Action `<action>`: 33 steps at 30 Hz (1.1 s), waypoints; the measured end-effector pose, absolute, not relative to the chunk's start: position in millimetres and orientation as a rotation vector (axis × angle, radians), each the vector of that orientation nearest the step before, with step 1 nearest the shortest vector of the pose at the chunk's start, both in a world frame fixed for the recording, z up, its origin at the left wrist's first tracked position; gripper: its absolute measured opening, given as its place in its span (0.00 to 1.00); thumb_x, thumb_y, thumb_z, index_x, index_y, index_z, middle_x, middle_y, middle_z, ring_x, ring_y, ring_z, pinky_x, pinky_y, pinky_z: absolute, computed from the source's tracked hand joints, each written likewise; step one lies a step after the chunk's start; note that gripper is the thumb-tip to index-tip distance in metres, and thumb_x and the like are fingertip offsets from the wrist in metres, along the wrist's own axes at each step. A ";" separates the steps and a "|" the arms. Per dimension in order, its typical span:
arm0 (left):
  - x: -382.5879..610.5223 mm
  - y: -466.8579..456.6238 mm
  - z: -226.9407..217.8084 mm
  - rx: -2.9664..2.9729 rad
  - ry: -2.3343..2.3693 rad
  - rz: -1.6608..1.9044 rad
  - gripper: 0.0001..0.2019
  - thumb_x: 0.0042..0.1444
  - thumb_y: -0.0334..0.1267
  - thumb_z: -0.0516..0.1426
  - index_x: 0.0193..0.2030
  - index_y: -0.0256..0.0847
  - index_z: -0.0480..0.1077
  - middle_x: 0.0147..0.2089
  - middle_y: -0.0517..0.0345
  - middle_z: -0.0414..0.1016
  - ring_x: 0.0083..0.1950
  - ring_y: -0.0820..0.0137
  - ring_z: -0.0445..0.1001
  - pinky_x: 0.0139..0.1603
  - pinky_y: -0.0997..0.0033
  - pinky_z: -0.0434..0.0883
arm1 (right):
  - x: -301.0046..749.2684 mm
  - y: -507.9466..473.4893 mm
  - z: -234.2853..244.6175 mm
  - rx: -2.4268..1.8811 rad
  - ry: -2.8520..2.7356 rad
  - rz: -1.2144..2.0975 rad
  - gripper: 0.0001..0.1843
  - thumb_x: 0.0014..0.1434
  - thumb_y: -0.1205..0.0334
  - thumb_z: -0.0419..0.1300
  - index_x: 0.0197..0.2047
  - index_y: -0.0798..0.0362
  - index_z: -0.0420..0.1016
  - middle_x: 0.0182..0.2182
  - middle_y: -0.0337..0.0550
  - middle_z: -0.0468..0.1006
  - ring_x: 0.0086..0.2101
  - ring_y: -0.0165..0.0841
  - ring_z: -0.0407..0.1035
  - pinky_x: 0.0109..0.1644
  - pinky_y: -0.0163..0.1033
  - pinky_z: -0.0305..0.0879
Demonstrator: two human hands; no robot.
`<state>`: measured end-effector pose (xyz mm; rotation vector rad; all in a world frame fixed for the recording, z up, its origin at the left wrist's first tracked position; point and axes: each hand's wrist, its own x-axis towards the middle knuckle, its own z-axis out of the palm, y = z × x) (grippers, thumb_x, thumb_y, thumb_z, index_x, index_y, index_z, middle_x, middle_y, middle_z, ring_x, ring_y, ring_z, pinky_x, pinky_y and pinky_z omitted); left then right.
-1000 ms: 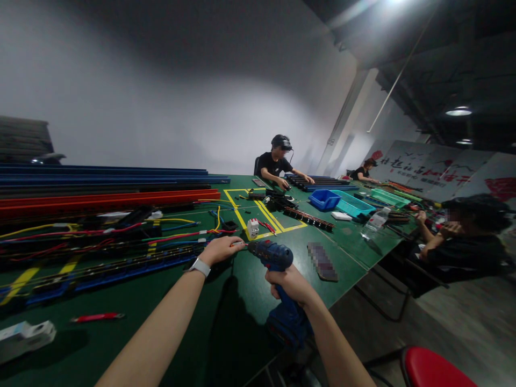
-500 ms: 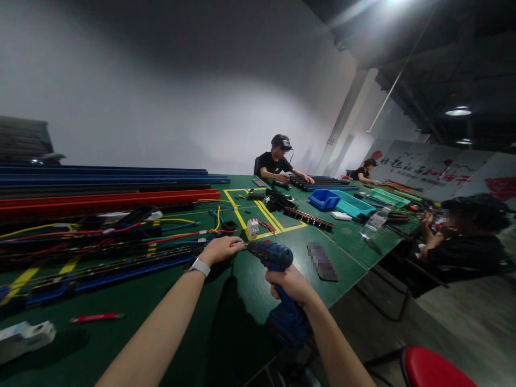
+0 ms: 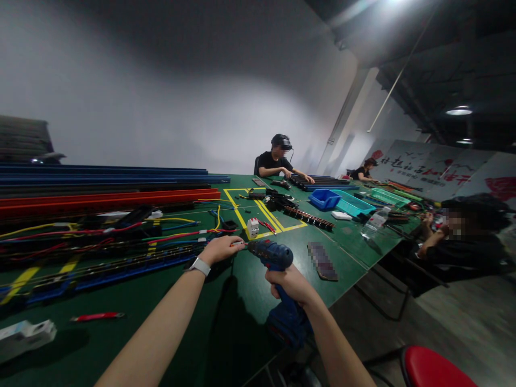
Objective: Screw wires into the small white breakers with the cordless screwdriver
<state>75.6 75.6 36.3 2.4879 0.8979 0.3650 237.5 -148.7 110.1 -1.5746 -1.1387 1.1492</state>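
My right hand (image 3: 291, 284) is wrapped round the grip of a blue cordless drill (image 3: 271, 253), whose nose points left. Near the drill's tip, my left hand (image 3: 221, 249) is closed in a pinch; what lies between its fingers is too small and hidden to name. A pale band (image 3: 200, 266) circles the left wrist. Just beyond the drill's nose, a white circuit breaker (image 3: 252, 228) stands upright on the green table (image 3: 245, 301). Beside the breaker lie short red wires (image 3: 267, 228).
Wired blue rails (image 3: 133, 271) and orange rails (image 3: 108, 199) fill the left side. A red wire (image 3: 97, 317) and another breaker (image 3: 26, 339) lie near left. A phone (image 3: 321, 262), bottle (image 3: 375, 222) and blue bin (image 3: 324, 199) are rightward. Co-workers (image 3: 272, 164) sit around the table.
My hands and the drill keep the same position. The co-worker across the table has shifted a hand, and the person at right has moved an arm slightly.
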 end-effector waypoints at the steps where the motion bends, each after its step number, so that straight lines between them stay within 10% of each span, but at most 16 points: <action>1: 75.6 75.4 36.5 2.485 0.903 0.361 0.29 0.56 0.66 0.46 0.54 0.55 0.73 0.51 0.59 0.78 0.51 0.60 0.75 0.52 0.68 0.66 | 237.5 -148.8 109.9 -1.560 -1.137 1.149 0.13 0.46 0.65 0.60 0.38 0.54 0.66 0.18 0.31 0.65 0.16 0.28 0.64 0.18 0.31 0.55; 33: 75.4 73.0 39.2 2.498 0.904 0.372 0.28 0.58 0.64 0.43 0.53 0.57 0.73 0.52 0.61 0.78 0.51 0.60 0.75 0.52 0.66 0.66 | 237.5 -148.9 110.7 -1.557 -1.145 1.172 0.11 0.47 0.66 0.58 0.37 0.54 0.66 0.16 0.30 0.63 0.15 0.27 0.64 0.18 0.31 0.55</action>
